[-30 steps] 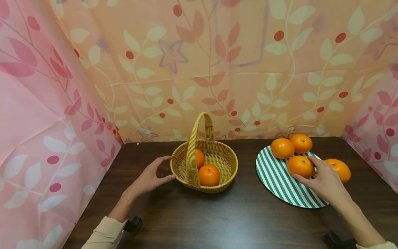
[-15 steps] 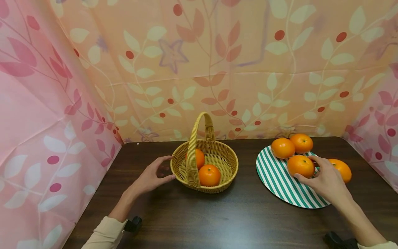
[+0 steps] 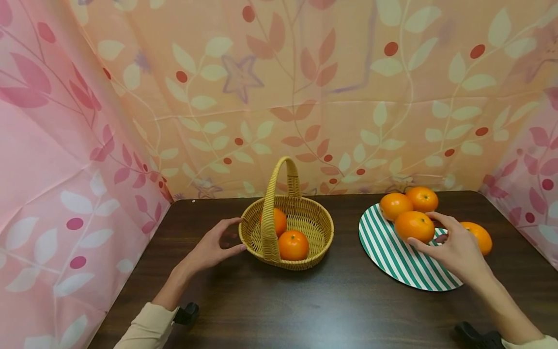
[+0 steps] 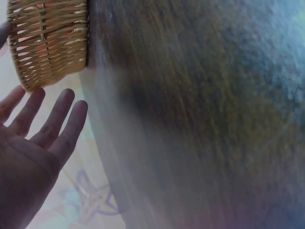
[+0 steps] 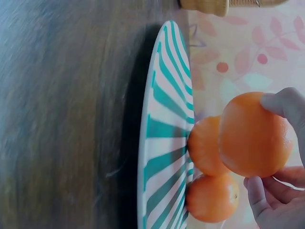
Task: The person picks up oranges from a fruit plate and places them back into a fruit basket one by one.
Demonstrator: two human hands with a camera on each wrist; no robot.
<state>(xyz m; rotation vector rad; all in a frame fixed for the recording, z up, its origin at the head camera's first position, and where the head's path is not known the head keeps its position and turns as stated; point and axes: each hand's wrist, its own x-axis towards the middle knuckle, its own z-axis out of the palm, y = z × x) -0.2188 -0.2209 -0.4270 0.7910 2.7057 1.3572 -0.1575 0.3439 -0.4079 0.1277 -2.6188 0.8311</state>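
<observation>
In the head view a wicker basket (image 3: 315, 215) with a tall handle holds two oranges, a front one (image 3: 294, 245) and a rear one (image 3: 281, 222) partly behind the handle. My left hand (image 3: 211, 248) touches the basket's left side with its thumb and fingertips. The left wrist view shows that hand's fingers (image 4: 59, 114) extended beside the weave. On the right, my right hand (image 3: 462, 252) pinches an orange (image 3: 413, 227) between thumb and fingers, raised above a green-and-white striped round plate (image 3: 392, 254). The right wrist view shows this orange (image 5: 255, 136) apart from the plate.
Two more oranges, one left (image 3: 395, 206) and one right (image 3: 424, 199), sit at the plate's back. Another orange (image 3: 478, 238) lies at its right edge, partly behind my right hand. Floral cloth (image 3: 270, 87) hangs behind the dark wooden table (image 3: 305, 310).
My right hand has lifted the orange off the plate, moving it slightly up and left. The left hand and the basket stay where they were.
</observation>
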